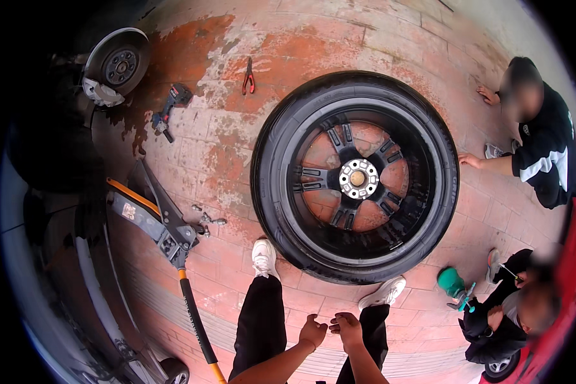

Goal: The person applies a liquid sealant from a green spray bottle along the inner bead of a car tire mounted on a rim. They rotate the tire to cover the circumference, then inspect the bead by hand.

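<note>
My left hand (313, 331) and my right hand (347, 329) hover close together in front of my legs, just apart from each other. The fingers of both are loosely bent and spread, and I see nothing in either one. Beyond them a large car wheel (272, 173) lies flat on the paving, its hollow side with dark spokes and a bright hub facing up. My white shoes (264, 258) stand at the tyre's near edge. Neither hand touches the wheel.
Left, a floor jack (173, 240) reaches under a dark car (64, 269) with a bare brake disc (118, 64). A cordless impact wrench (171, 105), pliers (249, 77) and metal nuts (206, 221) lie nearby. Right, two people (550, 141) crouch near a green spray bottle (451, 281) and red car (572, 269).
</note>
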### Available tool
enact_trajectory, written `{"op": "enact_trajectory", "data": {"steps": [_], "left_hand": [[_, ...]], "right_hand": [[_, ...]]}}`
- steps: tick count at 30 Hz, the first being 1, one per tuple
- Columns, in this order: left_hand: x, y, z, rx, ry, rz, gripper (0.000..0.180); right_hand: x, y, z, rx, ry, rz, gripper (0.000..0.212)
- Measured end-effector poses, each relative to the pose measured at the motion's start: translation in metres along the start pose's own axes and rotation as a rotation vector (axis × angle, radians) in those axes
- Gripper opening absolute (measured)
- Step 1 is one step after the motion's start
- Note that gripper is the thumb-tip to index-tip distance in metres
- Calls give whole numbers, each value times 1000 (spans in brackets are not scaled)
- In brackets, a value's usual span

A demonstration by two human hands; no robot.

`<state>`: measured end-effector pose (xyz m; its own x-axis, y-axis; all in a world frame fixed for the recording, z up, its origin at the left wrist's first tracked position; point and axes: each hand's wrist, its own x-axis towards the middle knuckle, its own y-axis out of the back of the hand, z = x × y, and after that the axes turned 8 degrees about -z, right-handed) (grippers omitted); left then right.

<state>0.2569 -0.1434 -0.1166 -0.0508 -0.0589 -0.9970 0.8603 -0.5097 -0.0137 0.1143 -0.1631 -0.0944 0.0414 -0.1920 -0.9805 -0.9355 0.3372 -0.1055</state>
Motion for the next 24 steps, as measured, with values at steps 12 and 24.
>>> {"op": "enact_trajectory", "data": {"steps": [12, 24], "left_hand": [[21, 77, -32, -327, -25, 118, 44], [38, 85, -55, -196, -123, 113, 40]], "right_hand": [[64, -127, 36, -300, 25, 67, 26], [76, -166, 23, -391, 104, 93, 29]]}}
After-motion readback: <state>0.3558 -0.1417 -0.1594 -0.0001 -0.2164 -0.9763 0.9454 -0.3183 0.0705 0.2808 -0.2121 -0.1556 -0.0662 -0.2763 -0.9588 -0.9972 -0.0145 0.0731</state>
